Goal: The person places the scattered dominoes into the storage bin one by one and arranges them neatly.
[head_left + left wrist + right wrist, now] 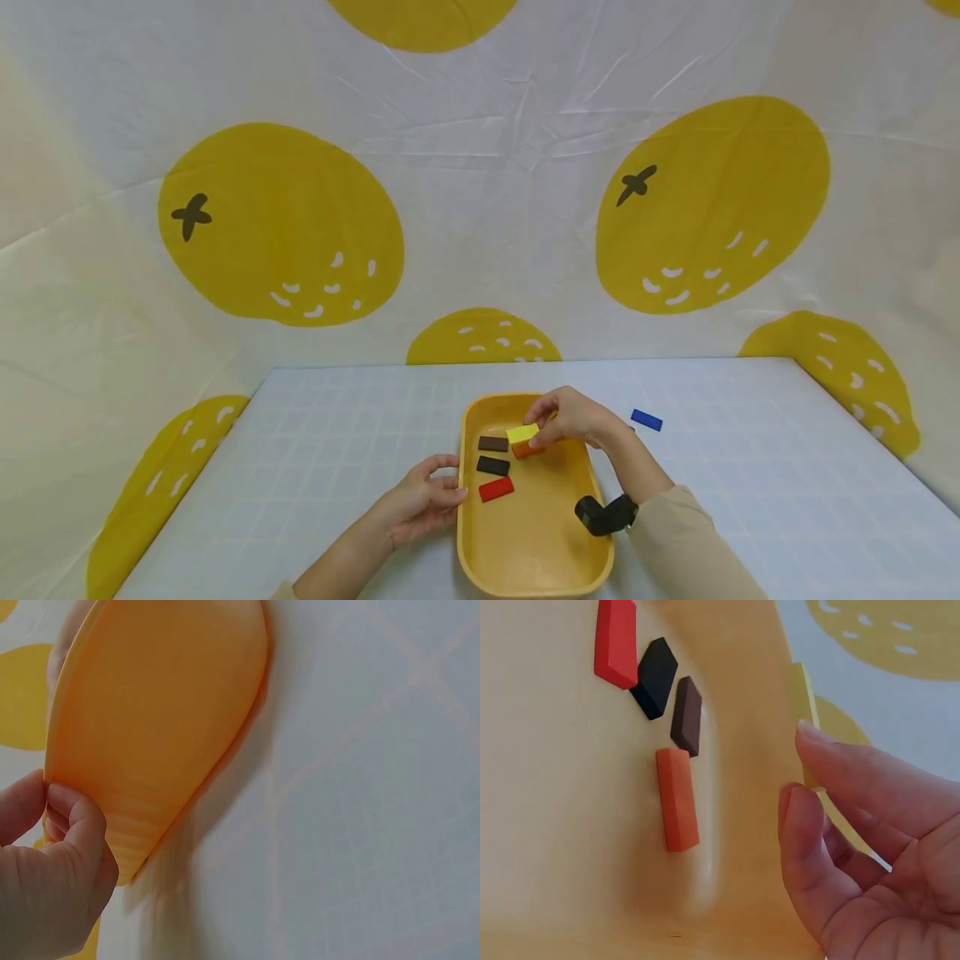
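An orange-yellow plastic tray [540,558] stands on the table. My left hand [423,504] pinches the tray's left rim between thumb and fingers, as the left wrist view also shows. Over the far part of the tray, my right hand [566,417] pinches a yellow block [804,694] by one end. Below it, an orange block [677,800] lies on the tray floor, partly covered by the yellow one in the head view. A brown block [493,444], a black block [493,466] and a red block [497,489] form a column along the tray's left side.
A blue block [647,420] lies on the table, right of the tray, with a small dark piece [632,429] beside it, mostly hidden by the right wrist. A pale checked cloth [337,425] covers the table. Behind hangs a white curtain [487,233] with large yellow fruit shapes.
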`<state>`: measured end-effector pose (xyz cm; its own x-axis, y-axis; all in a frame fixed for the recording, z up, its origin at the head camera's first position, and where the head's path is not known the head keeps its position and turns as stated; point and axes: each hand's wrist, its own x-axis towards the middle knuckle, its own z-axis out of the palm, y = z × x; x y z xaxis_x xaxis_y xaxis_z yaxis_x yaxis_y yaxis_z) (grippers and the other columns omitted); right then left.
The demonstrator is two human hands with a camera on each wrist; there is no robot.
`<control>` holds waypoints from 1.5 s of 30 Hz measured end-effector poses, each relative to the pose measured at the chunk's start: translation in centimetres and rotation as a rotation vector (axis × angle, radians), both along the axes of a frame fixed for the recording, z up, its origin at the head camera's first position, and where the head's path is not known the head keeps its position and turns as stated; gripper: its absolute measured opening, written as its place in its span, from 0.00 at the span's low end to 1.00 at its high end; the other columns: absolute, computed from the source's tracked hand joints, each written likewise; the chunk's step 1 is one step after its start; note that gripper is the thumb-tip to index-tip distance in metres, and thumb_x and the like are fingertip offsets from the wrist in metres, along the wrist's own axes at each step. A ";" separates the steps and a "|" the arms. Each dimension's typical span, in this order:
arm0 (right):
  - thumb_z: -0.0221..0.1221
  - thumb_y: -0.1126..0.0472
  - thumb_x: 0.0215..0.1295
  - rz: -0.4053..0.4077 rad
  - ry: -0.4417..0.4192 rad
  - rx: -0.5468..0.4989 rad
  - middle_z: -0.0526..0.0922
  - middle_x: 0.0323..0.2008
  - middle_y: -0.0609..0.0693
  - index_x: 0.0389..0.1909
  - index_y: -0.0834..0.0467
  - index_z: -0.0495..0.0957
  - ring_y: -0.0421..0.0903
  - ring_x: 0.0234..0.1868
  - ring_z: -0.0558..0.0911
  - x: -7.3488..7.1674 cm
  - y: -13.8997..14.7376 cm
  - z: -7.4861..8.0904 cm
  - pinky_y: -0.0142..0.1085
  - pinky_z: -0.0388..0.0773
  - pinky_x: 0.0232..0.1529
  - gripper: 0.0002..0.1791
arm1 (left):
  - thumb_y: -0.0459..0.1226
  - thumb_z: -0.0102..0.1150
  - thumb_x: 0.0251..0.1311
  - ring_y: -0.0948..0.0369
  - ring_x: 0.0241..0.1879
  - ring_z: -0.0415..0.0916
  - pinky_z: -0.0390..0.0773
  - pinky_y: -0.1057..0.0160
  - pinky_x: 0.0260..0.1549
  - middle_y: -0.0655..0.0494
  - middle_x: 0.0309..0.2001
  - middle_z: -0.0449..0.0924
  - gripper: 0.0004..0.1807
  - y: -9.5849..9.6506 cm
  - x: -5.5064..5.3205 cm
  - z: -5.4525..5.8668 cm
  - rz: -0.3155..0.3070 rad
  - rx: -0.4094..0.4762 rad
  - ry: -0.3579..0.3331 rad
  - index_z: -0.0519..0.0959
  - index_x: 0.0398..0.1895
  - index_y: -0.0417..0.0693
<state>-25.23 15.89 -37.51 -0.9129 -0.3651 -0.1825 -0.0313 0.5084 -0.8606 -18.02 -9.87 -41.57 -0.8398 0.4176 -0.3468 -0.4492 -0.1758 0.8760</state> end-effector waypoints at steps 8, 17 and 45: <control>0.70 0.73 0.43 0.131 0.074 0.104 0.74 0.22 0.50 0.30 0.62 0.80 0.45 0.26 0.70 0.3 -0.6 0.3 0.33 0.72 0.29 0.12 | 0.23 0.53 0.58 0.59 0.36 0.74 0.76 0.65 0.34 0.47 0.42 0.75 0.25 -0.2 0.0 -0.1 0.003 -0.001 0.003 0.57 0.57 0.40; 0.69 0.76 0.40 0.169 0.156 0.239 0.74 0.21 0.49 0.25 0.62 0.80 0.44 0.25 0.69 0.8 -1.4 0.0 0.32 0.72 0.27 0.12 | 0.22 0.52 0.58 0.59 0.36 0.74 0.75 0.65 0.33 0.46 0.42 0.75 0.26 0.0 -0.1 0.0 0.004 0.004 0.003 0.57 0.58 0.39; 0.64 0.65 0.55 0.069 0.065 -0.029 0.78 0.33 0.54 0.44 0.67 0.77 0.51 0.35 0.76 -0.7 4.2 2.9 0.38 0.78 0.41 0.16 | 0.22 0.52 0.58 0.58 0.36 0.74 0.76 0.66 0.33 0.46 0.42 0.75 0.25 0.1 0.1 0.2 0.015 0.026 -0.017 0.57 0.57 0.40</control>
<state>-25.93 20.08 -34.60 -0.8947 -0.4321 -0.1127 -0.1215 0.4783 -0.8698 -17.93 -9.72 -41.39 -0.8403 0.4138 -0.3503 -0.4609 -0.2050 0.8634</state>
